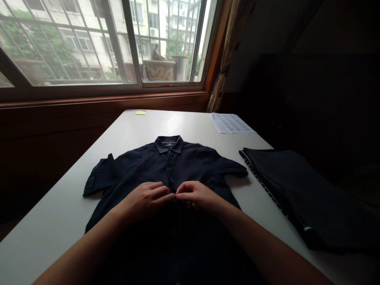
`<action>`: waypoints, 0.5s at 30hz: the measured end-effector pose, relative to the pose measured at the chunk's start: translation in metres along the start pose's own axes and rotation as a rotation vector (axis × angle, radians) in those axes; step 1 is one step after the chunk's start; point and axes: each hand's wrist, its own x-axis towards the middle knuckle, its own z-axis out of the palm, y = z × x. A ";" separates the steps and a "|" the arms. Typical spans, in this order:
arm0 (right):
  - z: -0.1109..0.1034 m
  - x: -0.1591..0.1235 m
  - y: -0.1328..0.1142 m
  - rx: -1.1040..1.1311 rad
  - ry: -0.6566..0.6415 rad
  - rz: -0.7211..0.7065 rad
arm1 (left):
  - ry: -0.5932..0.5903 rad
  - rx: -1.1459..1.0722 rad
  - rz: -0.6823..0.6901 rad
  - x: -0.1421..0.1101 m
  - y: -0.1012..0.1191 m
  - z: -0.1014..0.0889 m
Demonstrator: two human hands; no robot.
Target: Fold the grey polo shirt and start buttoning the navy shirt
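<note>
A dark navy short-sleeved shirt (196,162) lies face up on the white table (113,130), its collar toward the window and its sleeves spread out. The top of the front is closed at the collar. Over the middle of the button placket, my left hand (152,196) pinches the shirt's edge with bent fingers. Right beside it, my right hand (197,194) pinches the placket too, and the fingertips of both hands nearly meet. Any button between them is too small and dark to make out. The shirt's lower part fades into shadow.
Dark folded clothes (291,178) lie along the table's right side, partly over its edge. Printed papers (231,123) rest at the far right corner, and a yellow sticky note (140,112) at the far left. Beyond stands a barred window (97,43) with a patterned curtain (222,71).
</note>
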 end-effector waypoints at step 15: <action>0.005 -0.001 0.002 -0.202 0.042 -0.052 | -0.089 -0.137 -0.029 -0.003 0.002 -0.005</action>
